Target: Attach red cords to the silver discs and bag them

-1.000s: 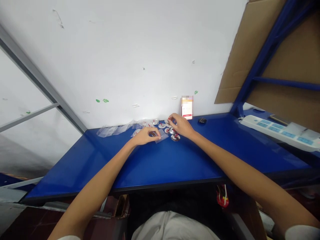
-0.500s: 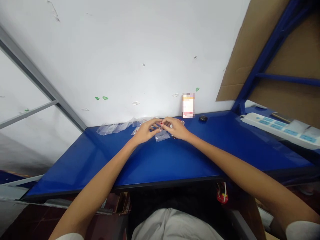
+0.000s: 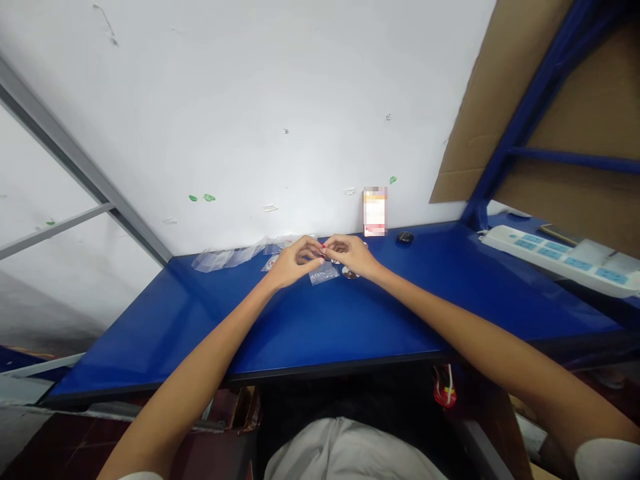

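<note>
My left hand (image 3: 293, 264) and my right hand (image 3: 357, 256) meet over the far part of the blue table, fingertips almost touching. Between them is a small red piece (image 3: 323, 247), too small to name, pinched by both hands. A dark bit shows just below it. Under the fingers lies a small clear plastic bag (image 3: 324, 275). Beside my right hand rests a small round disc (image 3: 349, 273), brown and white, partly covered. More clear plastic bags (image 3: 227, 258) stretch away to the left of my left hand.
Against the white wall leans a bright card or screen (image 3: 375, 212), its face blurred. A black mouse-like object (image 3: 405, 237) sits to its right. On the right is a white power strip (image 3: 565, 257) with blue sockets. The blue table (image 3: 320, 333) ends in a dark front edge.
My hands have shifted only slightly and still pinch the small red piece. More of the round disc now shows beside my right hand.
</note>
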Demonstrator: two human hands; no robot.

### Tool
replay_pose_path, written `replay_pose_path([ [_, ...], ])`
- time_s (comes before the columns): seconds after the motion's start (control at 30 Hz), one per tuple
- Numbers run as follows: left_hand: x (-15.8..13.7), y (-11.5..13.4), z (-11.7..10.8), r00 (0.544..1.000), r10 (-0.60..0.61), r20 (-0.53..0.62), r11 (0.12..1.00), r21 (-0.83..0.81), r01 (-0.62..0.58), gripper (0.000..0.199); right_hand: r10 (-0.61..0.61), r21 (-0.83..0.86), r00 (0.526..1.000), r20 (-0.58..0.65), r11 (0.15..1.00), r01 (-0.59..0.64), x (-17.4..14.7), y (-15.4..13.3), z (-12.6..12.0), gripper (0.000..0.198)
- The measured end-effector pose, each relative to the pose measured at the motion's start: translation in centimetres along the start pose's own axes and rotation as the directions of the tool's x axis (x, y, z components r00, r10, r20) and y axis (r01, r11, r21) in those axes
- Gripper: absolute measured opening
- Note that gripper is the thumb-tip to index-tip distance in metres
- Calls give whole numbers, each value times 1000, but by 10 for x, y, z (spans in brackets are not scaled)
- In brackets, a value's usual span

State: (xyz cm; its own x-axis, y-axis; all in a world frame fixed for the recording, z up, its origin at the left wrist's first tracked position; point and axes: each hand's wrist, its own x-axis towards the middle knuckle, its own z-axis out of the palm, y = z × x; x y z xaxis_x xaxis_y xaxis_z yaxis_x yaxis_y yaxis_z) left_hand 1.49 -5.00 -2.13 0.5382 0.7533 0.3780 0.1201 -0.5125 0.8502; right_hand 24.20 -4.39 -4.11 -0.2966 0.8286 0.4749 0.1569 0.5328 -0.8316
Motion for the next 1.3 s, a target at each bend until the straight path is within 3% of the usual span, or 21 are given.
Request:
replay_pose_path([
  [0.1, 2, -1, 2, 997, -72, 18, 981, -176, 74, 40, -61, -92, 998, -2, 994, 60, -2, -6, -1, 20],
  [0.17, 3, -3, 2, 994, -107, 6, 976, -189, 107, 41, -121, -170, 993, 7, 978, 121, -4, -12, -1, 14],
  [0.3, 3, -5, 0, 991, -131, 20, 987, -92, 132, 37, -212, -253, 977, 8, 945, 207, -6, -17, 0, 10],
  [0.53, 4, -6, -4, 999, -37, -35, 994, 106, 40, 29, -218, -229, 976, -10, 950, 210, -6, -9, 1, 12],
  [0.77, 5, -15, -9, 998, 46, -34, 951, 306, -33, 14, -78, -152, 994, 79, 984, 89, -3, -2, 0, 19],
  [0.87, 6, -17, -12, 992, 80, -94, 912, 409, -35, 12, -77, -240, 996, 45, 967, 86, 1, 1, -11, 23],
  [0.97, 7, -20, -14, 988, 87, -130, 888, 459, -18, 13, -155, -407, 963, 221, 883, 236, 3, 4, -24, 28],
  [1.07, 7, -24, -15, 993, 37, -114, 878, 479, 23, 15, -114, -483, 907, 405, 816, 318, 3, 7, -29, 25],
  [1.2, 7, -26, -18, 999, -18, -44, 877, 480, 37, 18, -85, -470, 872, 481, 815, 339, 2, 8, -26, 12],
  [1.3, 5, -17, -21, 992, -59, 112, 908, 420, 7, 19, -96, -457, 863, 497, 816, 354, 0, 7, -22, 20],
])
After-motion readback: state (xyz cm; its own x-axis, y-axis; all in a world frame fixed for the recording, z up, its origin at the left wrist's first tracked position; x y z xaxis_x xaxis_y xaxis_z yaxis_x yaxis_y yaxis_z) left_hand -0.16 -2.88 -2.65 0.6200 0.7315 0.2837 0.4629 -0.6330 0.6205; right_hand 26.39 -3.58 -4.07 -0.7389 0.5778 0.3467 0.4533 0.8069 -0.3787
